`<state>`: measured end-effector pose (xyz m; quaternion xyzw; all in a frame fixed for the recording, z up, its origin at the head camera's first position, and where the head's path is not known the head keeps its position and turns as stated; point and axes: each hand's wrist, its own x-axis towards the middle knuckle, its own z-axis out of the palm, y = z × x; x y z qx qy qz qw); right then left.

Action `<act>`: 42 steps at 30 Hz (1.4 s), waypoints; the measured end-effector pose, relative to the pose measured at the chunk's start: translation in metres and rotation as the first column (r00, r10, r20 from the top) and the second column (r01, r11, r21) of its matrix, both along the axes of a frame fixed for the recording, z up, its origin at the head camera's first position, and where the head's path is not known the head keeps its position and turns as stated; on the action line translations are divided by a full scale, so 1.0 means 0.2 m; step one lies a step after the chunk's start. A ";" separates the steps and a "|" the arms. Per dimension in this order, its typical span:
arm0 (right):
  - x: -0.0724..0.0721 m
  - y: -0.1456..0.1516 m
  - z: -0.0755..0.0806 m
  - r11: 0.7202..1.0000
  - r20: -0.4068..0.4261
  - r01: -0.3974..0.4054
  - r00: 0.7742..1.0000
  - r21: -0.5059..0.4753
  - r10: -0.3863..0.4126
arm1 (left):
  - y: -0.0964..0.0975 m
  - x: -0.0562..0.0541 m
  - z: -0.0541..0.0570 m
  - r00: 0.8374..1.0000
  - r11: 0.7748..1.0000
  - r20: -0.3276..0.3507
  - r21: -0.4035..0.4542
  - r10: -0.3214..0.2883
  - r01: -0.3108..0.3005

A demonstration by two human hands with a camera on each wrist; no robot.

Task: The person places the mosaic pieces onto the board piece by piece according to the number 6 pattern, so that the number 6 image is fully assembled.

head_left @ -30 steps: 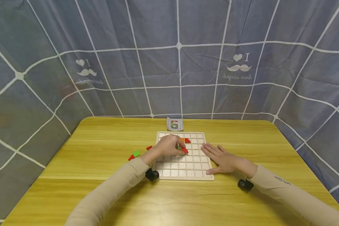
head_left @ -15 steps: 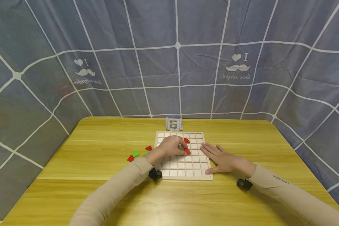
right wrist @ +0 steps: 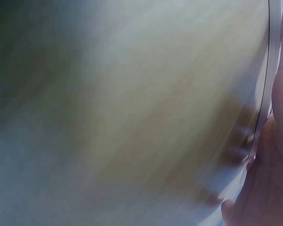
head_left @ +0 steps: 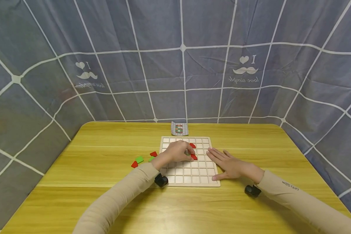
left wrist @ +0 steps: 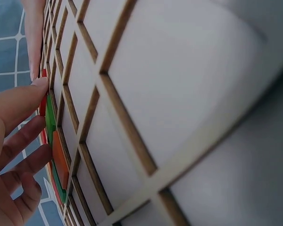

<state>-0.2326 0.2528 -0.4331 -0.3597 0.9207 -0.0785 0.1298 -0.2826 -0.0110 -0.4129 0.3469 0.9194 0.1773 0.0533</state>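
A wooden grid board point(head_left: 190, 181) lies on the table. My left hand point(head_left: 178, 151) is over its middle, with thumb and index finger pinching a red quarter-round tile point(head_left: 194, 157) at a square. Another red tile point(head_left: 192, 145) sits farther back on the board. Beside the fingers, the left wrist view has a green tile point(left wrist: 50, 114) and an orange tile point(left wrist: 60, 160) on the grid, partly covered by the hand in the head view. My right hand point(head_left: 229, 165) rests with fingers extended on the board's right edge.
Loose red tiles point(head_left: 134, 164) and green tiles point(head_left: 139, 159) lie on the table left of the board, some partly behind the left forearm. A small card point(head_left: 179, 128) with a coloured grid pattern is behind the board. A grey curtain point(head_left: 163, 65) surrounds the table.
My left hand has shifted slightly right with the red tile, then stayed nearly still over the same square. The right hand keeps its place on the board's edge.
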 end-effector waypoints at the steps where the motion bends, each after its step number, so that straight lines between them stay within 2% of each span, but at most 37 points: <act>1: 0.00 0.00 0.00 1.000 -0.003 -0.003 1.000 -0.004 0.003 | 0.00 0.00 0.00 1.000 1.000 -0.001 -0.003 0.001 -0.001; 10: 0.00 -0.01 0.00 1.000 0.003 -0.001 1.000 -0.002 0.001 | 0.00 0.01 0.00 1.000 0.999 -0.029 -0.047 -0.002 0.001; 19: 0.00 -0.01 0.01 1.000 0.009 0.003 1.000 -0.007 -0.003 | 0.00 0.01 0.00 0.998 0.999 -0.053 -0.052 -0.013 0.010; 27: 0.01 -0.02 0.01 1.000 0.015 0.002 1.000 -0.012 -0.002 | 0.00 0.01 0.00 0.999 0.999 -0.047 -0.047 -0.022 0.019; 42: 0.00 -0.01 0.00 1.000 0.006 -0.001 1.000 -0.017 0.001 | 0.01 0.03 0.04 0.998 0.994 -0.052 -0.106 -0.039 0.033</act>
